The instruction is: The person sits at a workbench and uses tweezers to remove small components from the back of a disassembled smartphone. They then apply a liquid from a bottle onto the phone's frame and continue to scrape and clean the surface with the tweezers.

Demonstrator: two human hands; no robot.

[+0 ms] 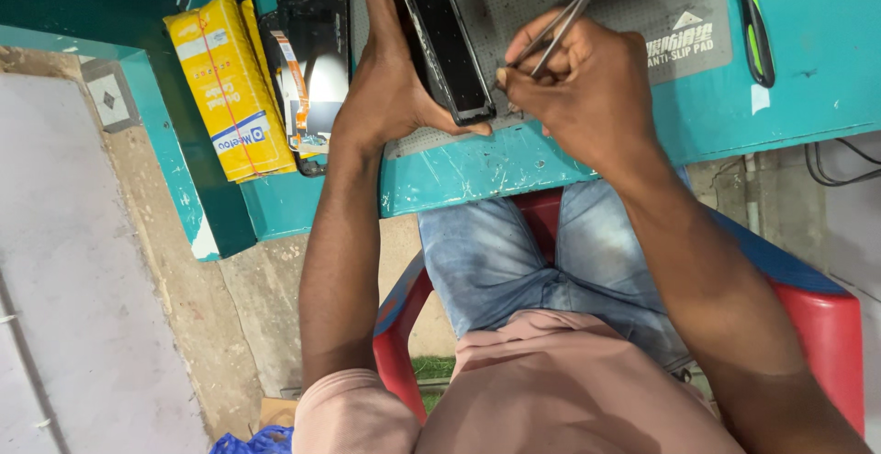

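Left hand (pixel 390 87) grips opened phone (pixel 445 36) by its edges; right hand (pixel 587 87) pinches metal tweezers (pixel 564 18) beside it.
Phone between both hands over grey mat (pixel 642 4); looks light, stiff, fragile, so edge hold is safest.

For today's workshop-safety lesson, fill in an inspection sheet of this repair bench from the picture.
Surface: teal bench, scuffed edge; grey mat on it.
Job's things: dark phone frame, tilted on edge; metal tweezers at its lower end.
Clutter: yellow packet, opened phone, green-handled tool.
Grips: left hand holds the frame; right hand pinches the tweezers.
Cables: black wires below the bench.
Surroundings: red chair, concrete floor.
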